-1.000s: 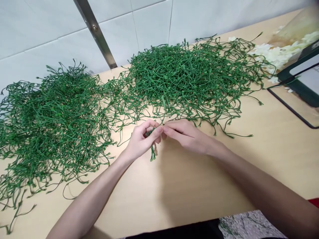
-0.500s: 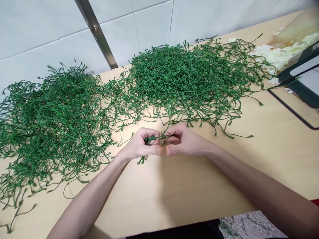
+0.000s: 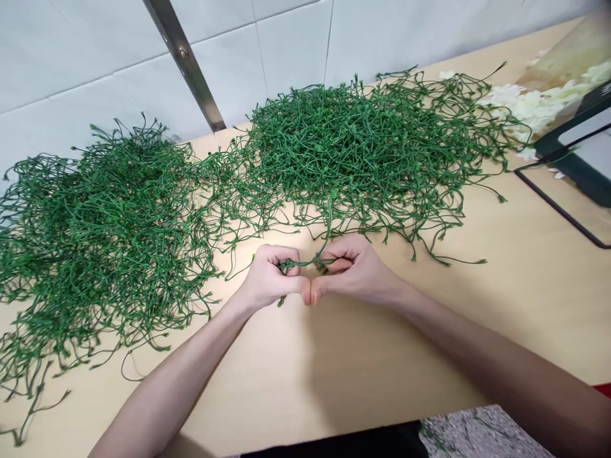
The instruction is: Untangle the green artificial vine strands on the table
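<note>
My left hand (image 3: 277, 278) is closed around green stems (image 3: 289, 264), whose ends poke out below the palm. Close beside it, my right hand (image 3: 351, 270) has its fingers curled on the same stem bunch. The two thumb tips touch, and one stem spans the gap between the hands and rises toward the pile. A large pile of green stems (image 3: 334, 140) lies just beyond the hands; another pile (image 3: 109, 235) spreads over the left of the table.
White petals (image 3: 534, 105) lie at the back right beside a dark-framed case (image 3: 577, 152) with a thin black bar. A metal strip (image 3: 186, 60) leans on the tiled wall (image 3: 291, 48) behind the wooden table (image 3: 382, 369).
The thumbs have come together from slightly apart. My left hand has shifted a little left, and the stem ends under it have drawn up and show less.
</note>
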Demonstrator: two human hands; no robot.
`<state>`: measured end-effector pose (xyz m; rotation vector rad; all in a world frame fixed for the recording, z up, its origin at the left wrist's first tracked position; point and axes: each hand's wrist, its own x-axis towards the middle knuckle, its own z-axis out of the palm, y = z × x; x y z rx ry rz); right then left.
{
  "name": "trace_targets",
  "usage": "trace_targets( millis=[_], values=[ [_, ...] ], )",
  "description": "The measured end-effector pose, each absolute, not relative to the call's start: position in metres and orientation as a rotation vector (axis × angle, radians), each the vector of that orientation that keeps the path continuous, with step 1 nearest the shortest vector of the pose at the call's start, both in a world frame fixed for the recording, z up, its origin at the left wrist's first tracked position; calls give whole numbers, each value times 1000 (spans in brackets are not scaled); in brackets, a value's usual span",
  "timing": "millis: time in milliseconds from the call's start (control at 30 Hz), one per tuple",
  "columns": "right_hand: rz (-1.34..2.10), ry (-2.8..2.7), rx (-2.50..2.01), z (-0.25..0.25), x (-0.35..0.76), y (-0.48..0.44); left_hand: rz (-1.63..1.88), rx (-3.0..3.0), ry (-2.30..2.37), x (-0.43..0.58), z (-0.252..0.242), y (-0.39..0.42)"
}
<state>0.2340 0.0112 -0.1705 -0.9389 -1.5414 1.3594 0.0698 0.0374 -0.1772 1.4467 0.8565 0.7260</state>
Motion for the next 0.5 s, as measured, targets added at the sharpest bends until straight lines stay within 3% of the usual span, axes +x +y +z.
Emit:
trace_targets(
  millis=[200,500],
  values=[
    [903,-1389,-971,-172,249,17,1065,1232,991,68,-184,40],
    [607,-1211,-1238,-179,257,32,1084,1068,799,71,-179,47]
  ],
)
